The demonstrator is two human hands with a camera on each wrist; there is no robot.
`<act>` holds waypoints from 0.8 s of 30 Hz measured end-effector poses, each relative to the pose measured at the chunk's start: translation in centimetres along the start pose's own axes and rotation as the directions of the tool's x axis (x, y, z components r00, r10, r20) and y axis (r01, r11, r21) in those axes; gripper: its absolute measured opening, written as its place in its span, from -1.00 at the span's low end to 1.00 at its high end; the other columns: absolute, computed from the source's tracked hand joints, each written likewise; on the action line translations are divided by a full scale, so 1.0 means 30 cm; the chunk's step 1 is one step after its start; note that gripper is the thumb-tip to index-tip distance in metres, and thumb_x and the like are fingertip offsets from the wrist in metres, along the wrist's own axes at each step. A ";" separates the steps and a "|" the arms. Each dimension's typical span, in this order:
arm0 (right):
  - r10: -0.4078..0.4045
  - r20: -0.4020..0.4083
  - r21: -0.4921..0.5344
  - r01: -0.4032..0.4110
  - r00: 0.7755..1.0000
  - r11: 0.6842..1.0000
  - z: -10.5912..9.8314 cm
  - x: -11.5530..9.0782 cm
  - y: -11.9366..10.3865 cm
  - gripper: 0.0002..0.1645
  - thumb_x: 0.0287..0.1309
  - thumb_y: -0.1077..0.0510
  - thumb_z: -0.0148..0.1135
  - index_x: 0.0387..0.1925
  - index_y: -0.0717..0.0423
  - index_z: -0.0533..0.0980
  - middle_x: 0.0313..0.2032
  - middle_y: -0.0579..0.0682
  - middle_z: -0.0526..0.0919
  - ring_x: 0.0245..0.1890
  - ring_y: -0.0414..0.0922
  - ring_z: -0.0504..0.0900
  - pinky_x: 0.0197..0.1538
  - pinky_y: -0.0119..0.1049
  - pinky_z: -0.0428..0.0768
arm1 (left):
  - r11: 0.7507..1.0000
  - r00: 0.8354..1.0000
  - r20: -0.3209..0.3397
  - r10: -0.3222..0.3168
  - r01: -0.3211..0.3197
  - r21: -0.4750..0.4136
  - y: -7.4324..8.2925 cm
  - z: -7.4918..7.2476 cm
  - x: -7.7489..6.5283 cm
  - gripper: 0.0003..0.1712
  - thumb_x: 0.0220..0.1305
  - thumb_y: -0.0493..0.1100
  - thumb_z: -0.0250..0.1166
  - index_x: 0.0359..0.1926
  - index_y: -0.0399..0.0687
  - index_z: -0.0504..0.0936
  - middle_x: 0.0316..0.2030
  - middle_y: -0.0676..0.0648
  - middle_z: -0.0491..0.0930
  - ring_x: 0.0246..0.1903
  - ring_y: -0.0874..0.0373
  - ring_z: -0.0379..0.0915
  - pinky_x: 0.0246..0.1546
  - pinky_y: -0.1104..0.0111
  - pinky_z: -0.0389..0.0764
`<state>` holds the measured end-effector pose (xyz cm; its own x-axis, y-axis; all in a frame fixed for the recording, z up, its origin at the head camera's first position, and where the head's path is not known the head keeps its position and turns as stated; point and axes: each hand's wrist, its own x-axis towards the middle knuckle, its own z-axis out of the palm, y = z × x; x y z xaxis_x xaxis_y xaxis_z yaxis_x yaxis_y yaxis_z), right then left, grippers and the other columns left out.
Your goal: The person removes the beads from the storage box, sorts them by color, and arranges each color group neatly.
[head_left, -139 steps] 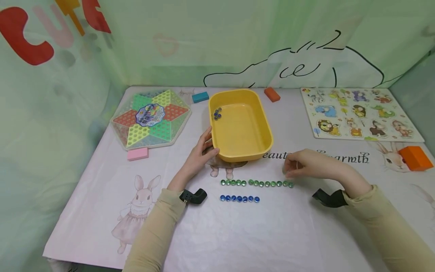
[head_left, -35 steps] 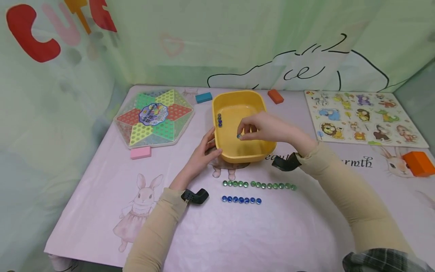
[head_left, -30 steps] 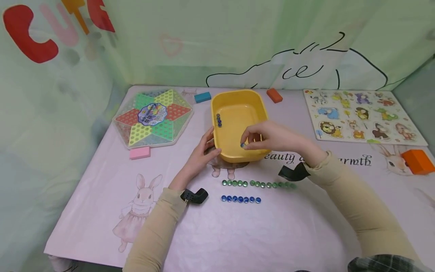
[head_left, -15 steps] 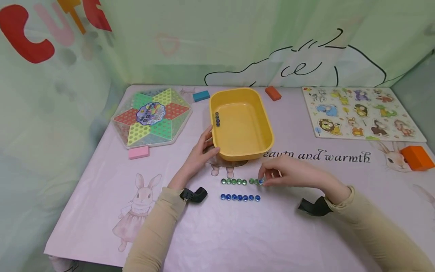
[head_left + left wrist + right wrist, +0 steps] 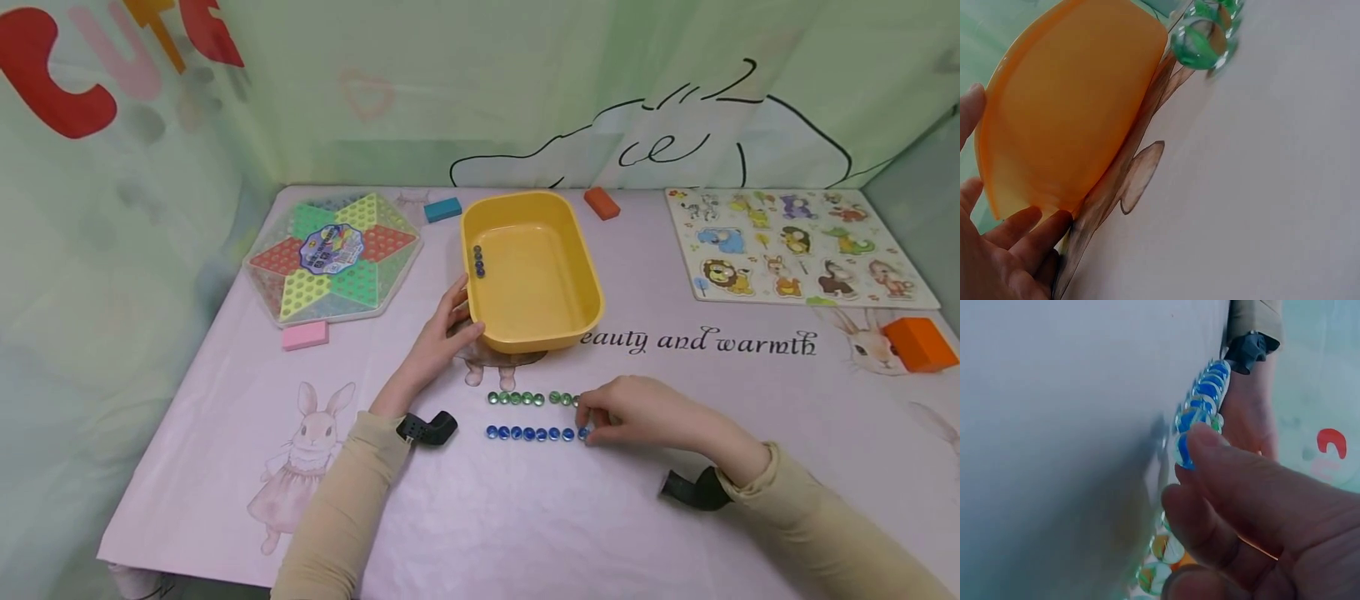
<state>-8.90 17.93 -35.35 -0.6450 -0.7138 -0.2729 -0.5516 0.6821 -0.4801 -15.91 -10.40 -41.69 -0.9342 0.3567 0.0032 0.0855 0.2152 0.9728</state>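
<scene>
At the right end of a row of blue marbles [image 5: 529, 434], my right hand [image 5: 648, 414] pinches a blue marble [image 5: 583, 434] between thumb and finger. The right wrist view shows that marble [image 5: 1182, 451] beside the row, low over the tablecloth. A row of green marbles [image 5: 516, 398] runs parallel behind the blue one, its right part hidden by my right hand. My left hand [image 5: 437, 346] holds the near left corner of a yellow tub [image 5: 536, 343], thumb at the front and fingers along the side. Several dark blue marbles [image 5: 480, 263] lie against the tub's left inner wall.
A hexagonal Chinese checkers board [image 5: 333, 260] lies at the left, a pink block [image 5: 305, 336] before it. Blue [image 5: 442, 210] and red blocks [image 5: 602, 203] flank the tub. An animal puzzle board [image 5: 795, 247] and an orange block [image 5: 921, 344] are at the right.
My right hand has gone from the green row into the tub, picked out a blue marble and brought it to the blue row's right end. My left hand stays on the tub.
</scene>
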 end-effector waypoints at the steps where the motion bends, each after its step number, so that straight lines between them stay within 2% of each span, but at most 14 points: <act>1: 0.000 0.004 -0.003 0.000 1.000 1.000 0.003 0.001 -0.001 -0.91 0.01 0.07 0.32 -0.42 -0.14 0.54 -0.65 -0.35 0.39 -0.64 -0.42 0.28 -0.49 -0.50 0.31 | 1.000 1.000 -0.001 0.000 0.000 0.001 0.000 0.000 0.001 -0.18 0.29 0.00 0.14 0.40 0.49 -0.13 0.38 0.00 0.08 0.31 0.07 0.16 0.30 0.16 0.19; 9: 0.026 0.011 -0.006 -0.026 1.000 1.000 0.013 0.010 -0.003 -0.89 -0.01 0.05 0.34 -0.43 -0.14 0.53 -0.66 -0.33 0.39 -0.64 -0.41 0.28 -0.51 -0.50 0.30 | 1.000 1.000 0.001 -0.018 0.018 -0.009 0.003 0.001 0.003 -0.17 0.29 0.00 0.14 0.41 0.48 -0.15 0.39 0.00 0.05 0.31 0.05 0.13 0.31 0.16 0.18; 17: 0.027 0.004 0.002 -0.027 1.000 1.000 -0.018 0.019 -0.002 -0.89 0.00 0.04 0.34 -0.38 -0.14 0.56 -0.63 -0.33 0.41 -0.64 -0.40 0.30 -0.49 -0.49 0.32 | 0.999 0.999 0.024 -0.042 0.042 -0.016 0.092 -0.001 -0.026 -0.16 0.32 -0.10 0.11 0.45 0.21 -0.18 0.41 -0.13 0.00 0.33 -0.03 0.09 0.32 0.15 0.15; 24: -0.078 0.031 0.045 0.076 0.997 0.996 -0.100 0.060 -0.013 -0.90 0.04 0.04 0.32 -0.37 -0.11 0.57 -0.59 -0.33 0.44 -0.59 -0.38 0.35 -0.47 -0.49 0.37 | 0.999 0.999 0.024 -0.046 0.046 0.001 0.109 0.000 -0.038 -0.16 0.33 -0.10 0.10 0.46 0.14 -0.19 0.41 -0.15 0.00 0.34 -0.05 0.08 0.32 0.13 0.15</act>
<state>-11.43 16.87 -33.15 -0.5837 -0.7691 -0.2602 -0.5748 0.6178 -0.5366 -14.56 -10.10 -38.51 -0.9285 0.3683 -0.0473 0.0427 0.2323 0.9717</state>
